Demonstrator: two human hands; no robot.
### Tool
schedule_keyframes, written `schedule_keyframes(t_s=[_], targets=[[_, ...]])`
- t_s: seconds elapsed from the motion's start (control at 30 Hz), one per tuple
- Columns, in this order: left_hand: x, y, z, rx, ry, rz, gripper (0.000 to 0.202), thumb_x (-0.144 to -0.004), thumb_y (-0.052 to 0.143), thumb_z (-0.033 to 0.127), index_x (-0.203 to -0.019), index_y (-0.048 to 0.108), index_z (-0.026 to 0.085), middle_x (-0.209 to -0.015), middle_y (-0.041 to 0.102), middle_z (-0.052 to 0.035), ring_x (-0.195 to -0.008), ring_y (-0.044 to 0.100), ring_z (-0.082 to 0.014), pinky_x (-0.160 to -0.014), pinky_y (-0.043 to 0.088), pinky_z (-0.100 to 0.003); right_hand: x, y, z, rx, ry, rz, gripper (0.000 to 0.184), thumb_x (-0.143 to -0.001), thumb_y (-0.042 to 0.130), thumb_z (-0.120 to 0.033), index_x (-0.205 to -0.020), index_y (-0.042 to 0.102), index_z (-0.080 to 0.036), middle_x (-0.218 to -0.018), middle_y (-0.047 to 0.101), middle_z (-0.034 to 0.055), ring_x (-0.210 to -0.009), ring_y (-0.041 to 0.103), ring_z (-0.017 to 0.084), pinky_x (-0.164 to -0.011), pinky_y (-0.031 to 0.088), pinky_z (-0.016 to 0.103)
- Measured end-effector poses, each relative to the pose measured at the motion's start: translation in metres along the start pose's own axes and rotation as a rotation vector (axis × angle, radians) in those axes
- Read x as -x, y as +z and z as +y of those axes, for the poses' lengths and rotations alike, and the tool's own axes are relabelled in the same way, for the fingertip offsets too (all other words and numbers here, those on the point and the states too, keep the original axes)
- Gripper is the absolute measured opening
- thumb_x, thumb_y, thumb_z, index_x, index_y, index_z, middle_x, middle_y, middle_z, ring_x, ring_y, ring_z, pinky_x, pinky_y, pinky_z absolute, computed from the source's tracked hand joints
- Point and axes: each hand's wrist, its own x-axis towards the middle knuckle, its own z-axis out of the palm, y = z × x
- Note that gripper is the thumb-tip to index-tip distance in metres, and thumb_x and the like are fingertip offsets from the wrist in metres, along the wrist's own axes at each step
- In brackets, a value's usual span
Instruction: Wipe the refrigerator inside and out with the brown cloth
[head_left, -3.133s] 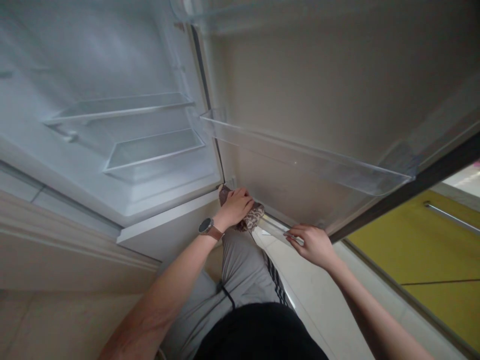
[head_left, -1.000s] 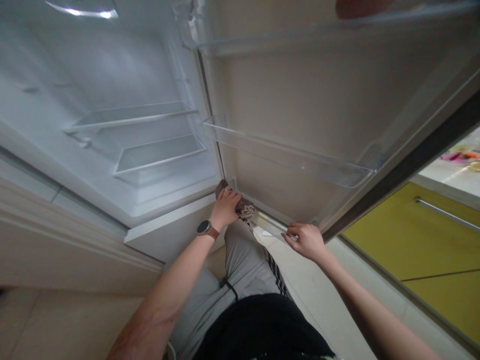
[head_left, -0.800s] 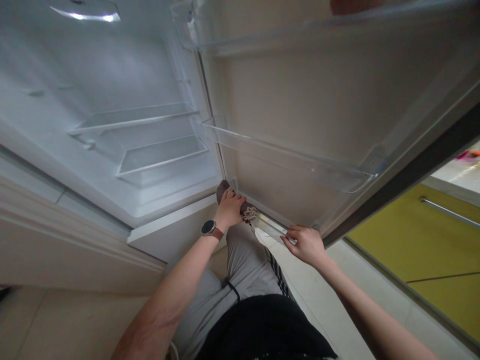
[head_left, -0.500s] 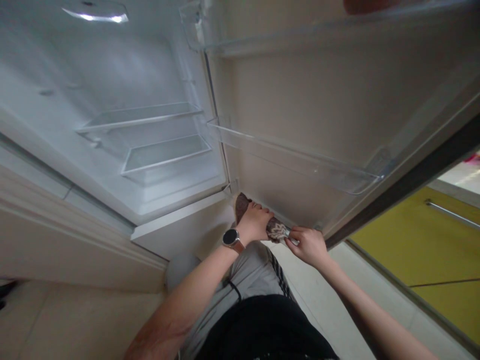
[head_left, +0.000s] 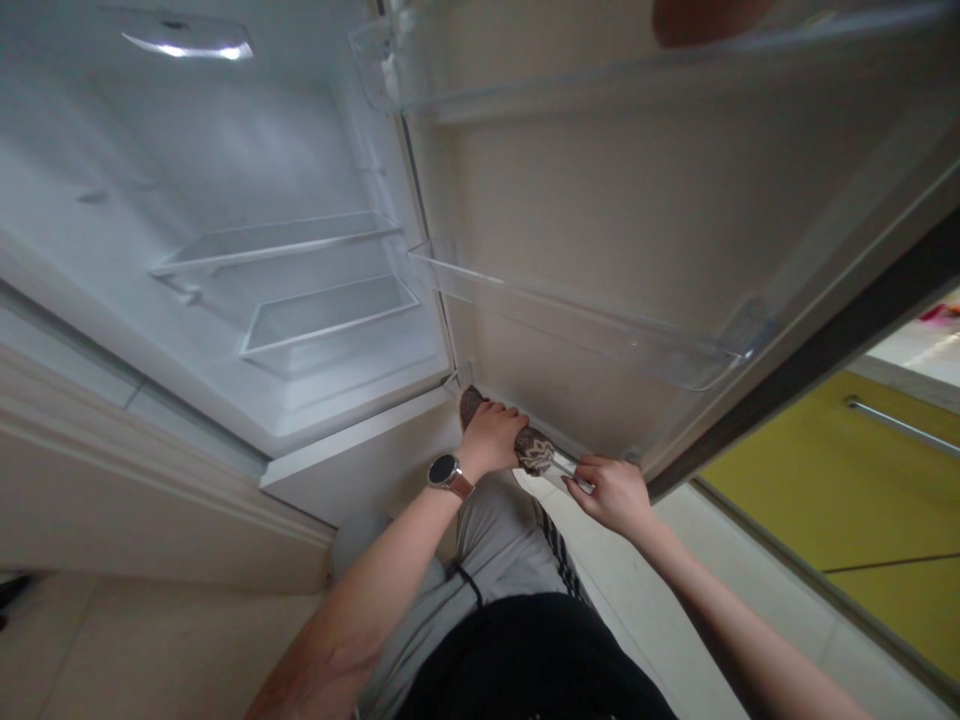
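Observation:
My left hand (head_left: 493, 437) is closed over a brown patterned cloth (head_left: 535, 452), which bulges out on both sides of the fingers. Cloth and hand lie along the lowest clear door shelf (head_left: 564, 464) of an open fridge. At that shelf's outer end, my right hand (head_left: 616, 492) pinches its front rim between thumb and fingers. Behind both hands rises the pale inner face of the fridge door (head_left: 600, 200). The cloth's underside and most of the lowest shelf are hidden by my hands.
A middle clear door shelf (head_left: 585, 315) juts out above my hands, and an upper one (head_left: 600, 85) holds something reddish. Left of the door is the lit fridge interior (head_left: 247, 150) with glass shelves (head_left: 330, 310). Yellow drawers (head_left: 847, 500) stand at right, beyond the door's edge.
My left hand and the cloth have slid a little left along the lowest shelf, toward the hinge, baring more of its rim. My right hand has kept its grip there.

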Motion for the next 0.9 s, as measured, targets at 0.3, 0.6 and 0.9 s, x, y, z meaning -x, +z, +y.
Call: schedule_keyframes(t_s=[0.3,0.6,0.9], targets=[[0.019,0.024,-0.012,-0.046,0.017,0.142,0.075,-0.082,0.077,0.027,-0.153,0.054,0.026,-0.148,0.06,-0.0141,-0.148,0.044,-0.0366,-0.132,0.009,-0.064,-0.003,0.001,0.009,-0.014,-0.015,0.019,0.045,-0.102,0.05,-0.046,-0.071,0.07,-0.019,-0.082,0.072,0.0043,-0.074,0.062,0.015,-0.063,0.016,0.031],[0.018,0.015,-0.051,0.606,-0.155,0.457,0.052,-0.065,0.07,0.005,-0.114,0.075,0.022,-0.115,0.077,-0.008,-0.113,0.07,-0.0277,-0.116,0.049,-0.047,-0.002,0.0,0.012,-0.038,-0.007,0.021,0.045,-0.101,0.05,-0.045,-0.07,0.071,-0.018,-0.081,0.072,0.0045,-0.075,0.063,0.014,-0.064,0.018,0.03],[0.04,-0.027,-0.15,1.237,-0.797,1.401,0.034,-0.068,0.076,0.03,-0.098,0.063,0.02,-0.097,0.072,-0.001,-0.092,0.073,-0.019,-0.085,0.06,-0.032,-0.001,0.0,0.01,-0.05,-0.015,0.049,0.045,-0.1,0.05,-0.044,-0.069,0.07,-0.018,-0.078,0.071,0.0047,-0.071,0.06,0.013,-0.063,0.018,0.031]])
